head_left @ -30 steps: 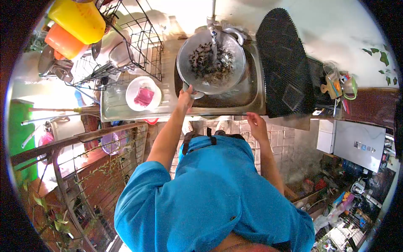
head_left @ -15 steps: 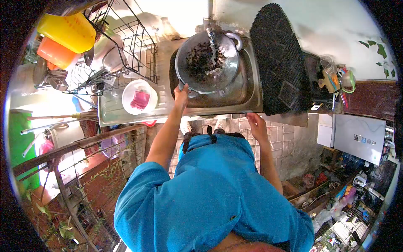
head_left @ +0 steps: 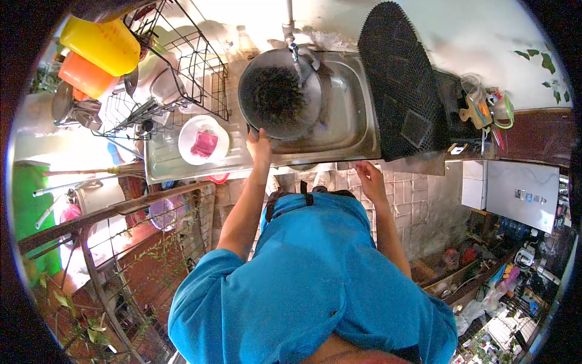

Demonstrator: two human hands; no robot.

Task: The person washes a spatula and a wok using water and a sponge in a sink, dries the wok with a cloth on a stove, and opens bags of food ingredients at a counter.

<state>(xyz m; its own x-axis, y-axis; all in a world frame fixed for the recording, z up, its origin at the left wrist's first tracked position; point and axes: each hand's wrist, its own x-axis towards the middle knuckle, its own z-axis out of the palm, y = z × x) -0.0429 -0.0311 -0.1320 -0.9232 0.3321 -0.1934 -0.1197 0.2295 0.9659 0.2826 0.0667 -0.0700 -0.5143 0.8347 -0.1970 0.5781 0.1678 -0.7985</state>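
Observation:
A metal wok [head_left: 267, 100] with a dark, blackened interior sits tilted over the left part of the steel sink [head_left: 357, 136]. My left hand [head_left: 259, 147] is closed on the wok's near handle, which the fingers mostly hide. Water runs from the tap [head_left: 293, 48] into the wok's right side. Just off the sink's front edge hangs my right hand [head_left: 368, 176], fingers loosely bent and apart, holding nothing. To the left of the wok, a white bowl [head_left: 221, 142] on the drainboard contains a pink-red block.
A black wire dish rack [head_left: 200, 73] holds dishes at the left, near yellow and orange containers [head_left: 100, 45]. On the right, a black studded mat [head_left: 397, 73] leans by the sink. Utensils stand in a holder [head_left: 479, 112] farther right.
The wok has moved left in the sink and tipped, and its inside looks darker. My left hand moved slightly left and down with it. My right hand has barely moved.

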